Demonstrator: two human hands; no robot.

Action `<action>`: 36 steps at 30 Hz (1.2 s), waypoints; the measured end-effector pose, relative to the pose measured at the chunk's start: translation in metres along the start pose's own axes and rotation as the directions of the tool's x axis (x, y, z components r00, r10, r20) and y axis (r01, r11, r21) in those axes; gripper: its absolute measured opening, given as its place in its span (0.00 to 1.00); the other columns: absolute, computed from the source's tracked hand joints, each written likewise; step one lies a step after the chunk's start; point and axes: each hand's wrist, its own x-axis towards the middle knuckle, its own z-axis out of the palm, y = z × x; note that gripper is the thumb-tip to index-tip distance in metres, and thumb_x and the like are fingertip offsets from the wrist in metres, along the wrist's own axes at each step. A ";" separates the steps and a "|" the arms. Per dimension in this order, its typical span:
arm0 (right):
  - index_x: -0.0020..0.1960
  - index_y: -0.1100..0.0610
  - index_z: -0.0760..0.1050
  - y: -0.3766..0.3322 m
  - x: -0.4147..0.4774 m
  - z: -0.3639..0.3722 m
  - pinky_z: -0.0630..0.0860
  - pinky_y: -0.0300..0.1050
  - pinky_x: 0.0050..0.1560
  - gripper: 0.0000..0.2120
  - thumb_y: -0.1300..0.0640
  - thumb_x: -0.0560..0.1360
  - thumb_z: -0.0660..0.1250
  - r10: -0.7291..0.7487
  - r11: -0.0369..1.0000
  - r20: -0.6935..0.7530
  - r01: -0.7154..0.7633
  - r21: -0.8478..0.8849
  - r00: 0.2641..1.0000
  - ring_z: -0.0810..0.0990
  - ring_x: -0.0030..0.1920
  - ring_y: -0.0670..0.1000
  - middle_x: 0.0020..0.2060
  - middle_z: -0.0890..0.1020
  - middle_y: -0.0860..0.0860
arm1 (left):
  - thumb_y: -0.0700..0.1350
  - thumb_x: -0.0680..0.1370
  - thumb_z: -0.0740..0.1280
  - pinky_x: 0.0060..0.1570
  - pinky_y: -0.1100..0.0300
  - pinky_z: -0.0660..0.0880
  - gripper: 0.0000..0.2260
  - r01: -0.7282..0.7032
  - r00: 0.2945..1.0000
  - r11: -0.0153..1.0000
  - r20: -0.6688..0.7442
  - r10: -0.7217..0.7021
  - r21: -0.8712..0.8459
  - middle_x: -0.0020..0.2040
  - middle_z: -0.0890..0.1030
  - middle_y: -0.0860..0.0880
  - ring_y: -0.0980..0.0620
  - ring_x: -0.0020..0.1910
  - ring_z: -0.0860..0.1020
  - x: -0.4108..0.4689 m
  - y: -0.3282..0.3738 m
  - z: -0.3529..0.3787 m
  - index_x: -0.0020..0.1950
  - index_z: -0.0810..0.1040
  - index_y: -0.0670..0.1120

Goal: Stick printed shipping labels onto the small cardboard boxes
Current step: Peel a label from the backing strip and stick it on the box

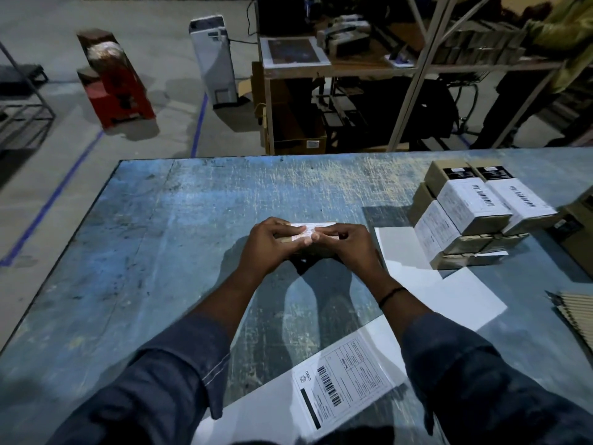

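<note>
Head view. Scuffed blue worktable point(154, 252), with its far edge running across the middle of the view and its left edge slanting toward the viewer. The left half and the far strip of the top lie bare. Beyond the far edge is concrete floor with a blue tape line point(48, 203) and a metal shelf rack point(353, 101).

On the right half of the table, white backing sheets point(426, 293) lie flat, reaching from beside the hands toward the near edge. At their far end is a stack of labelled boxes point(465, 216), two tiers high and set close to the right margin.

A printed shipping label sheet point(346, 377), barcode up, lies at the near edge between the two sleeves.

At the centre, well clear of every edge, is a small cardboard box point(321, 251), clasped from both sides. The left hand point(272, 245) and right hand point(349, 245) have their fingers curled round its ends. The thumbs and fingertips meet on the shipping label point(306, 229) on its top face, which lies partly under them.
</note>
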 end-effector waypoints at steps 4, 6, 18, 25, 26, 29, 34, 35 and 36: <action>0.53 0.57 0.87 0.002 -0.005 -0.003 0.81 0.47 0.59 0.14 0.55 0.70 0.81 -0.085 0.993 0.026 0.087 -0.076 0.996 0.86 0.54 0.47 0.50 0.88 0.50 | 0.55 0.66 0.83 0.51 0.60 0.80 0.16 -0.027 1.000 0.999 0.007 0.027 0.029 0.51 0.83 0.54 0.61 0.49 0.83 -0.001 -0.002 -0.001 0.51 0.89 0.52; 0.55 0.58 0.86 0.002 -0.007 -0.005 0.78 0.39 0.58 0.14 0.57 0.71 0.80 -0.117 0.988 0.050 0.121 -0.094 0.992 0.84 0.56 0.44 0.53 0.87 0.49 | 0.54 0.67 0.83 0.51 0.62 0.80 0.16 -0.036 0.999 0.999 0.022 0.036 0.026 0.51 0.83 0.53 0.60 0.50 0.83 0.000 -0.004 -0.001 0.52 0.89 0.51; 0.68 0.51 0.79 0.005 0.000 -0.037 0.73 0.40 0.66 0.18 0.60 0.79 0.71 0.023 0.997 0.287 0.000 -0.078 0.958 0.71 0.73 0.44 0.67 0.79 0.45 | 0.52 0.82 0.68 0.60 0.68 0.72 0.19 -0.051 0.929 0.992 0.369 0.006 0.111 0.67 0.76 0.53 0.57 0.65 0.75 0.009 -0.006 -0.032 0.73 0.75 0.55; 0.78 0.53 0.66 0.013 -0.008 -0.027 0.72 0.44 0.67 0.27 0.52 0.81 0.68 -0.029 0.918 0.123 0.075 -0.388 0.992 0.75 0.71 0.49 0.71 0.76 0.51 | 0.60 0.85 0.46 0.78 0.38 0.49 0.27 -0.332 0.928 0.556 0.371 0.046 0.762 0.81 0.62 0.52 0.42 0.81 0.54 0.003 -0.007 -0.026 0.83 0.55 0.54; 0.79 0.51 0.65 0.014 -0.010 -0.027 0.73 0.42 0.62 0.27 0.50 0.82 0.66 -0.071 0.872 0.107 0.114 -0.476 0.992 0.76 0.69 0.51 0.70 0.77 0.52 | 0.59 0.85 0.46 0.78 0.36 0.48 0.27 -0.344 0.931 0.504 0.357 0.074 0.793 0.81 0.62 0.52 0.41 0.81 0.53 0.000 -0.007 -0.023 0.83 0.56 0.53; 0.79 0.50 0.65 0.018 -0.014 -0.026 0.75 0.49 0.62 0.24 0.49 0.84 0.63 -0.186 0.756 0.113 0.216 -0.618 0.976 0.77 0.68 0.57 0.71 0.76 0.56 | 0.53 0.84 0.50 0.76 0.33 0.53 0.25 -0.353 0.935 0.440 0.298 0.191 0.826 0.79 0.68 0.48 0.39 0.80 0.59 -0.011 -0.008 -0.012 0.80 0.65 0.49; 0.72 0.59 0.75 0.021 -0.019 -0.026 0.81 0.56 0.55 0.23 0.49 0.82 0.58 -0.372 0.566 0.143 0.346 -0.749 0.917 0.82 0.60 0.63 0.66 0.80 0.60 | 0.48 0.82 0.56 0.75 0.34 0.59 0.20 -0.398 0.889 0.412 0.235 0.392 0.820 0.71 0.78 0.48 0.41 0.75 0.68 -0.019 -0.011 -0.007 0.71 0.77 0.47; 0.71 0.59 0.76 0.021 -0.019 -0.027 0.81 0.55 0.52 0.22 0.50 0.82 0.60 -0.389 0.543 0.143 0.352 -0.763 0.910 0.83 0.57 0.64 0.64 0.81 0.60 | 0.47 0.82 0.58 0.75 0.35 0.59 0.19 -0.407 0.879 0.413 0.227 0.419 0.815 0.69 0.79 0.48 0.41 0.74 0.69 -0.019 -0.011 -0.008 0.70 0.78 0.47; 0.70 0.59 0.76 0.020 -0.019 -0.027 0.81 0.54 0.52 0.20 0.52 0.81 0.63 -0.397 0.538 0.134 0.349 -0.767 0.908 0.83 0.56 0.63 0.63 0.82 0.60 | 0.47 0.82 0.58 0.75 0.36 0.60 0.18 -0.417 0.868 0.418 0.217 0.447 0.807 0.68 0.80 0.48 0.42 0.73 0.71 -0.018 -0.012 -0.009 0.68 0.79 0.47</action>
